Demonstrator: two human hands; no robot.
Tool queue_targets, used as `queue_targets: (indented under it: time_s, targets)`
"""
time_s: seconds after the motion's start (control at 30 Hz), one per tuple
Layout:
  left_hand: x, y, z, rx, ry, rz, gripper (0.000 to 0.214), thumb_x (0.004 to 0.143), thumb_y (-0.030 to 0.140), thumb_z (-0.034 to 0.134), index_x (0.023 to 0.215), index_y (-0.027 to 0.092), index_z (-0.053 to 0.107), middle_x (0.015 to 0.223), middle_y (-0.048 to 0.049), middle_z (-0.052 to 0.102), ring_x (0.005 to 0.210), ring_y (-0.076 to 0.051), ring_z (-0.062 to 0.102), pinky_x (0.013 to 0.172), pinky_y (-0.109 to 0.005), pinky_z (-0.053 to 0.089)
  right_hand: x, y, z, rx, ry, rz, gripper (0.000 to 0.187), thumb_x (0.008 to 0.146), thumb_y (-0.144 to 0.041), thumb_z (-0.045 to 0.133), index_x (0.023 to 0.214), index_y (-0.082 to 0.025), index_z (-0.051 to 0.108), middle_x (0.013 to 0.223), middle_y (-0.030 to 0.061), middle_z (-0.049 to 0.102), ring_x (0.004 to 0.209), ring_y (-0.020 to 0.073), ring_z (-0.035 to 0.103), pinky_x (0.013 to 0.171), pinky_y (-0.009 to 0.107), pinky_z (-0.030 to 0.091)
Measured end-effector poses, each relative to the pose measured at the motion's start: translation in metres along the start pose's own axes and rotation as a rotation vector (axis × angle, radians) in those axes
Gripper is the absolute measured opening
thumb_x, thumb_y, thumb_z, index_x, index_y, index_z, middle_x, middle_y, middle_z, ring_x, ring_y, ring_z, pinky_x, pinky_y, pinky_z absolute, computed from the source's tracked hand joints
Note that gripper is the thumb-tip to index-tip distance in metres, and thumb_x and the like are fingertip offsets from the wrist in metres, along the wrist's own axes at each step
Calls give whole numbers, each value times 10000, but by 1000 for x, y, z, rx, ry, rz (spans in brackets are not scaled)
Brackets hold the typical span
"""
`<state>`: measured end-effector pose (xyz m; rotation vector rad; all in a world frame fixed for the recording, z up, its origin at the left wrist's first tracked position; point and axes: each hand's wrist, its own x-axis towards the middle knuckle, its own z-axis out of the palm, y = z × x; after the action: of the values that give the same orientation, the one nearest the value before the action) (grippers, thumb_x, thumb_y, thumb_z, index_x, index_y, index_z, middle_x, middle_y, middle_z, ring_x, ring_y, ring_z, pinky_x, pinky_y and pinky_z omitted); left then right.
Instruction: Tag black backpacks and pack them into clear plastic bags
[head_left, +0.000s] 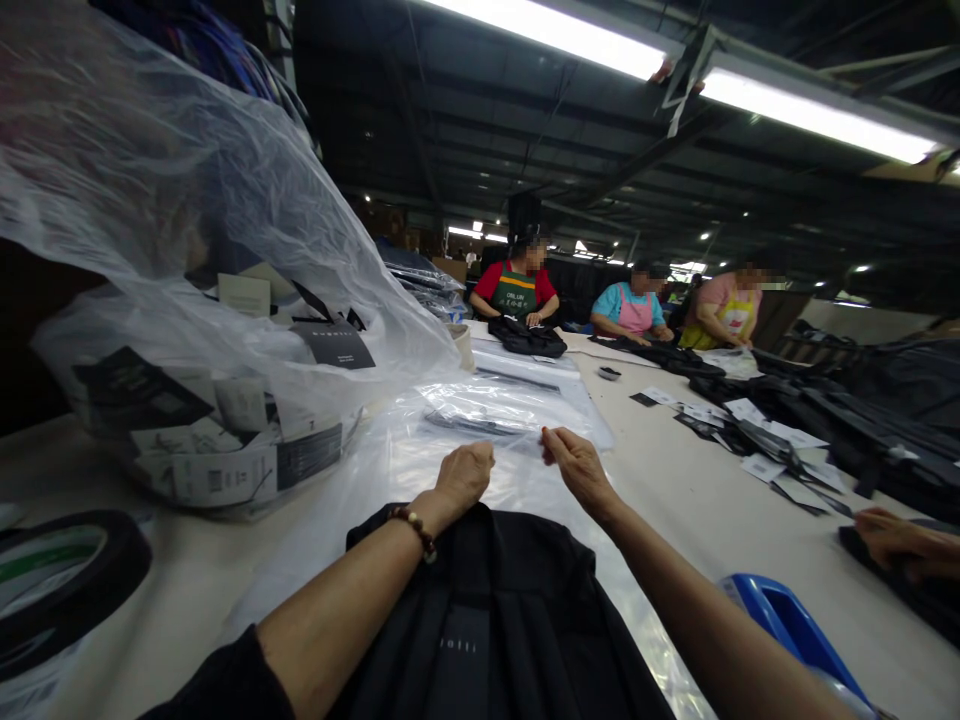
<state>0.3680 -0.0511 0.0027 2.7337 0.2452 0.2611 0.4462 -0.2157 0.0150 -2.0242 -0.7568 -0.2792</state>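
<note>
My left hand (pixel 463 476) and my right hand (pixel 571 462) are both pinched on the edge of a clear plastic bag (pixel 480 420) that lies flat on the table, just past a black backpack (pixel 487 620) lying under my forearms. The left fingers are curled closed on the film; the right thumb and fingers press together on it. A beaded bracelet (pixel 415 528) circles my left wrist. More clear bags lie stacked beyond the one I hold.
A big clear sack of paper tags (pixel 225 400) stands at left, with a tape roll (pixel 67 590) in front. A blue object (pixel 787 620) sits by my right arm. Tags and black bags (pixel 795 430) lie at right. Three workers (pixel 517 290) stand at the far end; another person's hand (pixel 900 540) rests at right.
</note>
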Motion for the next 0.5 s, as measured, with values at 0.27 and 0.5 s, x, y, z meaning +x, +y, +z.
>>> queue_targets:
  time_s: [0.27,0.5]
  targets:
    - [4,-4,-38,-18,157,-31,213,936,279,380,926,184,570,869,-55,683,816,-185,657,676,-255,445,-33,-20,25,-315,198,-321,725,744,-642,536,1250,-127,475,1229,182,532,1167,318,443,989,480,311]
    - [-13,-3,-46,154,139,193,254,943,355,377,937,173,554,902,-69,661,859,-202,631,718,-281,446,-29,-16,48,-745,331,-543,479,816,-106,454,1294,-121,430,1200,146,571,1103,257,500,977,443,304]
